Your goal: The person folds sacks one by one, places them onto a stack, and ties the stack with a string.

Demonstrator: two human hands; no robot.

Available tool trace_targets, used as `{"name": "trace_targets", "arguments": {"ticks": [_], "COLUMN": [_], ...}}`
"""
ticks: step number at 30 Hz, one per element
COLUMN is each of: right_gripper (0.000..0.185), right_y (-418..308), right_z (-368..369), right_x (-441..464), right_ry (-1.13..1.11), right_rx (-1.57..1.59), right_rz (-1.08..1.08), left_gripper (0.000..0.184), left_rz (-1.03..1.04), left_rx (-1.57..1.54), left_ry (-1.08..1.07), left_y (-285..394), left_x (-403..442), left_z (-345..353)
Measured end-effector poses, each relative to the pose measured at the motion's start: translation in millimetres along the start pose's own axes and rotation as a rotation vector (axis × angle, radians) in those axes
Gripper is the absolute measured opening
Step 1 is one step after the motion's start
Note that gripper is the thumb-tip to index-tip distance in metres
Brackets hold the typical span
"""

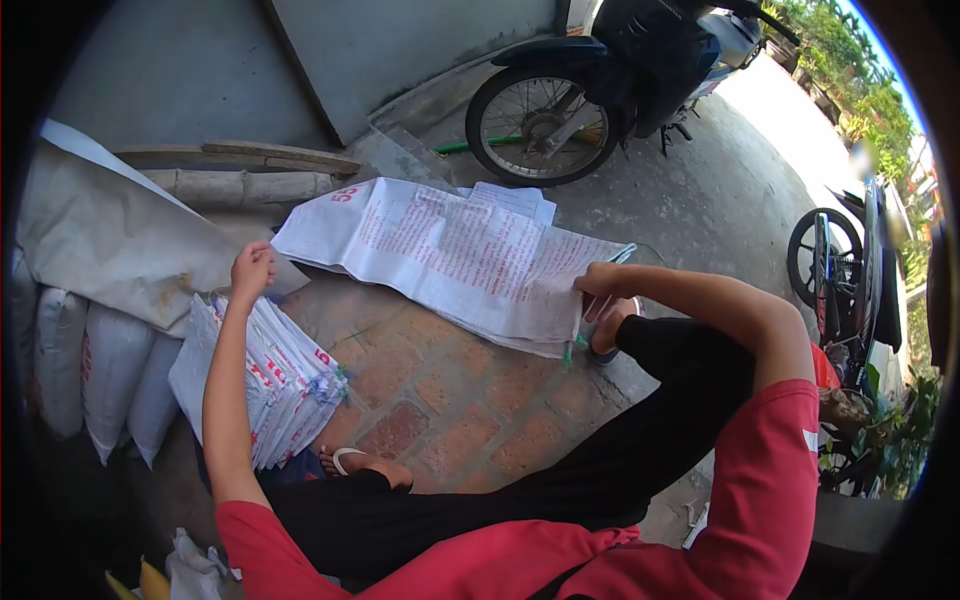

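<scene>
A flat white woven sack [455,240] with red print lies lengthwise over the brick floor, on what looks like more flat sacks. My right hand [600,281] is closed on the sack's right end, near some green string. At its left end, my left hand [253,270] is closed, fingers curled against or just beside the corner; whether they pinch it is hidden. Below my left hand sits a stack of folded white sacks [285,375] with red and blue print. Printed white sheeting [515,203] shows behind the long sack.
Filled white bags [115,370] stand at the left under a grey tarp [110,230]. Bamboo poles [240,188] lie along the wall. A motorbike [640,70] is parked beyond the sack, another motorbike [865,270] at the right. My sandalled feet flank the brick patch.
</scene>
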State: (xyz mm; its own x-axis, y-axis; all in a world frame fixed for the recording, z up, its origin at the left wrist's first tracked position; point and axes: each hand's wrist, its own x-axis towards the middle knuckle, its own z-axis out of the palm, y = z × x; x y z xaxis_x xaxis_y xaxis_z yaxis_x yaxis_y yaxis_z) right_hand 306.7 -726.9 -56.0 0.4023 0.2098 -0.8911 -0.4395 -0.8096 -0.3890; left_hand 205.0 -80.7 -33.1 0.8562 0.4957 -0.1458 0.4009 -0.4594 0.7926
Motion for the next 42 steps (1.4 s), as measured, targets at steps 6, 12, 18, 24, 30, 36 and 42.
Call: {"name": "trace_targets", "arguments": {"ticks": [6, 12, 18, 24, 30, 36, 42], "right_gripper": [0.033, 0.033, 0.031, 0.034, 0.034, 0.050, 0.090], "right_y": [-34, -50, -57, -62, -61, -77, -85], "right_z": [14, 54, 85, 74, 73, 65, 71], "right_x": [-12, -15, -36, -36, -41, -81, -89], "right_ry": [-0.060, -0.205, -0.386, -0.385, 0.084, 0.559, 0.401], "right_rx": [0.285, 0.794, 0.897, 0.413, -0.367, -0.642, -0.586], "right_rz": [-0.057, -0.116, -0.096, -0.092, -0.501, -1.040, -1.084], "left_gripper": [0.062, 0.087, 0.053, 0.034, 0.033, 0.034, 0.034], "left_rz": [-0.296, -0.733, -0.606, -0.515, -0.315, -0.127, 0.168], "left_rx": [0.360, -0.546, -0.720, -0.723, -0.625, -0.678, -0.650], "left_ry": [-0.977, -1.321, -0.986, -0.742, -0.674, -0.626, -0.571], "left_y": [64, 77, 101, 122, 162, 162, 169], "left_x": [-94, -201, -185, -179, -198, -192, -197], "left_z": [133, 224, 244, 240, 239, 240, 239]}}
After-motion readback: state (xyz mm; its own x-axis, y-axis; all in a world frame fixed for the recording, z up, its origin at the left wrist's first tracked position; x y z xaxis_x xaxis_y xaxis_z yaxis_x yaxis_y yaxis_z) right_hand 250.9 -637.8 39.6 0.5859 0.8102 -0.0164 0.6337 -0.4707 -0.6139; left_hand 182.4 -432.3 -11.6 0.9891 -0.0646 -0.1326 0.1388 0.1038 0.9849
